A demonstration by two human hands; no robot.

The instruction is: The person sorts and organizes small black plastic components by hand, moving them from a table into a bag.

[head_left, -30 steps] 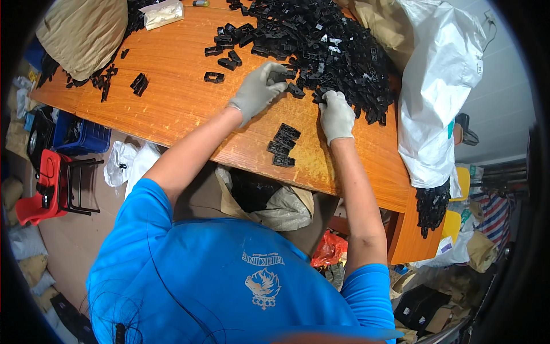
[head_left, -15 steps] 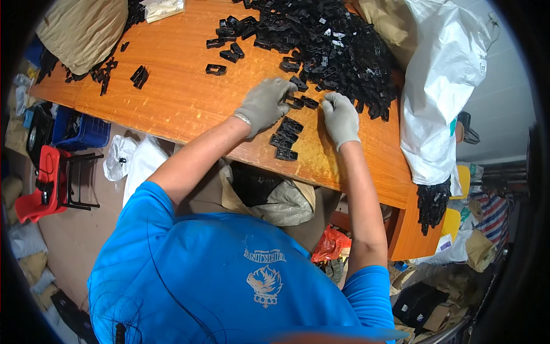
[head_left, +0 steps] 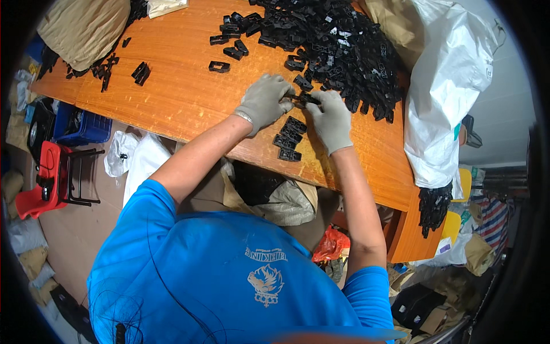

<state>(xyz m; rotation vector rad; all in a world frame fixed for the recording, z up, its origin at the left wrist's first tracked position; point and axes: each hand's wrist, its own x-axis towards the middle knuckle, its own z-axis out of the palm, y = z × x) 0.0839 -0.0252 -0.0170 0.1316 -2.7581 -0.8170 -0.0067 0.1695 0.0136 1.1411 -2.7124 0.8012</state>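
Observation:
Both my hands wear grey gloves and meet over the wooden table. My left hand [head_left: 263,104] is closed with its fingertips at one end of a small black plastic part, mostly hidden by the fingers. From the other side my right hand [head_left: 331,119] pinches a black plastic part [head_left: 309,98]; whether the two pieces touch is hard to tell. Just below them, several rectangular black plastic frames [head_left: 290,137] lie in a short stack-like row. A large heap of similar black parts [head_left: 344,51] spreads beyond my hands.
Loose black parts [head_left: 219,67] lie left of the heap. A white woven sack [head_left: 441,97] stands at the table's right edge, and a brown bag [head_left: 86,34] at the far left. Below the near edge is an open sack [head_left: 286,203]; a red chair [head_left: 46,178] stands left.
My right hand has moved left and closed on a black part that lay in front of it. My left hand stays nearly in place.

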